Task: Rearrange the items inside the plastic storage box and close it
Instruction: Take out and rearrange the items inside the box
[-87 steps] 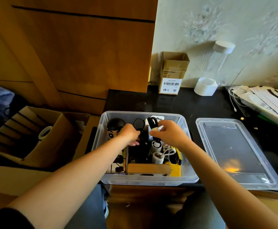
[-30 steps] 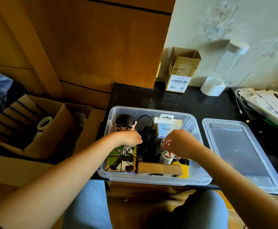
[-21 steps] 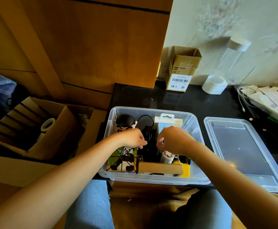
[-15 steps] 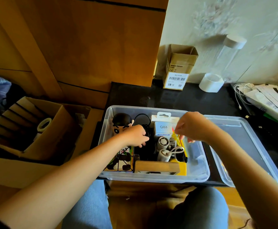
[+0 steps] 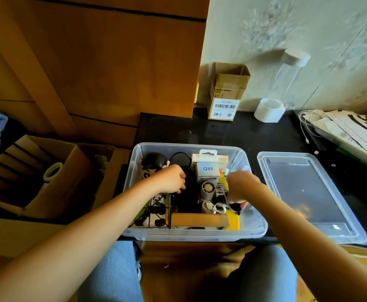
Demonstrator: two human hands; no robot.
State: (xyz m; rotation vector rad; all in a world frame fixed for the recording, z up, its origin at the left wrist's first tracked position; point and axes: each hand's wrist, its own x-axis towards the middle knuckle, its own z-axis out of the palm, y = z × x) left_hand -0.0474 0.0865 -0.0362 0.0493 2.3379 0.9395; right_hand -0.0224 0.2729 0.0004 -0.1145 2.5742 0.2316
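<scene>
On the black counter (image 5: 232,134) the open storage box (image 5: 252,227) sits beside its lid (image 5: 308,192), while the left hand (image 5: 171,178) clenches black items inside and the right hand (image 5: 241,188) pinches a small black piece (image 5: 235,207).

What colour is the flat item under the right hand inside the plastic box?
Yellow, lying in the box's near right corner; the head view shows it best.

Single head-worn wide-angle view, looking forward and steeply down from above the lap, close over the open storage box (image 5: 139,233) at the bench (image 5: 232,134) edge, wall at top, no second view
</scene>
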